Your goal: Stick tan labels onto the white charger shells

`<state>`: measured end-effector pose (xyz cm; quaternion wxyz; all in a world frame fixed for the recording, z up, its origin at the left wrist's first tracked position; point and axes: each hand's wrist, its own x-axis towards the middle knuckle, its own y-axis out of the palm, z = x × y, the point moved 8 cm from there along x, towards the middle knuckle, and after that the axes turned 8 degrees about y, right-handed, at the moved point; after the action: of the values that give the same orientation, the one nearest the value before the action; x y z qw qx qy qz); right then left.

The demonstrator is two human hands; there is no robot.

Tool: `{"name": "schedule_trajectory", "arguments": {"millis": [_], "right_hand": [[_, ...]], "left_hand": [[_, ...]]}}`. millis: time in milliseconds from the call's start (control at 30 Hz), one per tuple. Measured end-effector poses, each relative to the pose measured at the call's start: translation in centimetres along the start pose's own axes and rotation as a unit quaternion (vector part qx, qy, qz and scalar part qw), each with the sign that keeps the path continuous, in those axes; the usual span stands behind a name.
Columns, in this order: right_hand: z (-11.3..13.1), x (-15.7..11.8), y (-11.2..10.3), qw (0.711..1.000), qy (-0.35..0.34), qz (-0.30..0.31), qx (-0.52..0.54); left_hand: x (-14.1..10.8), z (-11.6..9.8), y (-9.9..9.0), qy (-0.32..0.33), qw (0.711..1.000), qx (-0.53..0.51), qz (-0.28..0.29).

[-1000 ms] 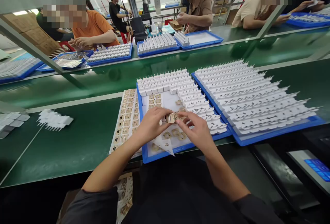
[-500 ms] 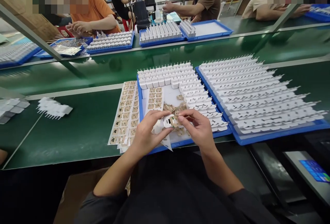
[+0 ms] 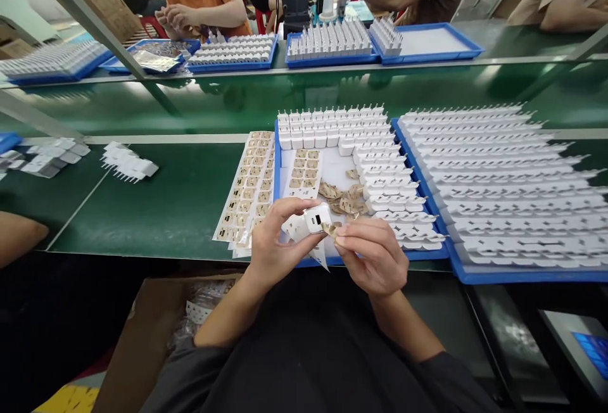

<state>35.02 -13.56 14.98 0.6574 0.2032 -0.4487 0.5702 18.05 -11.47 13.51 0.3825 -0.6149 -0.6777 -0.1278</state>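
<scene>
My left hand (image 3: 278, 232) grips a white USB charger (image 3: 317, 218) by its sides, its port face turned up toward me. Between the fingertips of my right hand (image 3: 375, 251) is a curled tan sticker (image 3: 331, 229), right at the charger's lower right edge; whether it still touches the charger I cannot tell. Behind the hands, a blue tray (image 3: 278, 166) holds rows of white chargers (image 3: 332, 128), a pile of loose tan pieces (image 3: 342, 197) and a sticker sheet (image 3: 304, 172).
More sticker sheets (image 3: 249, 185) lie left of the tray. A second blue tray (image 3: 536, 275) full of chargers stands to the right. Loose chargers (image 3: 128, 163) lie on the green bench (image 3: 190, 210). Across it, co-workers sit behind more trays (image 3: 327, 58). An open carton (image 3: 137, 318) stands below.
The tan sticker, earlier lying across the charger's port face, is now curled at its edge in my right fingers, and the ports show. The camera view has shifted.
</scene>
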Motion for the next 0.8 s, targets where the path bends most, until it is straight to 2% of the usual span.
{"name": "schedule_trajectory", "arguments": {"millis": [100, 267, 400, 467, 600, 667, 800], "right_hand": [[0.1, 0.2, -0.1, 1.0, 0.001, -0.003, -0.011], [-2.2, 0.4, 0.2, 0.992, 0.125, -0.006, 0.035], [-3.2, 0.6, -0.8, 0.985, 0.162, -0.041, 0.034], [-3.3, 1.1, -0.9, 0.986, 0.161, -0.022, 0.038], [-2.8, 2.3, 0.4, 0.988, 0.128, 0.088, 0.024], [-2.4, 2.7, 1.0, 0.987, 0.104, 0.118, 0.026], [-1.2, 2.4, 1.0, 0.993, 0.013, 0.108, 0.034]], "left_hand": [[0.2, -0.2, 0.2, 0.015, 1.0, -0.003, -0.002], [0.3, -0.8, -0.1, 0.057, 0.998, 0.038, -0.003], [0.5, -1.8, -0.3, 0.096, 0.993, 0.066, 0.017], [0.7, -2.0, -0.5, 0.1, 0.991, 0.082, 0.019], [1.0, -2.6, -0.3, 0.121, 0.987, 0.092, 0.047], [1.0, -2.6, 0.0, 0.12, 0.987, 0.083, 0.063], [0.6, -1.0, -0.1, 0.031, 0.997, -0.001, 0.065]]}}
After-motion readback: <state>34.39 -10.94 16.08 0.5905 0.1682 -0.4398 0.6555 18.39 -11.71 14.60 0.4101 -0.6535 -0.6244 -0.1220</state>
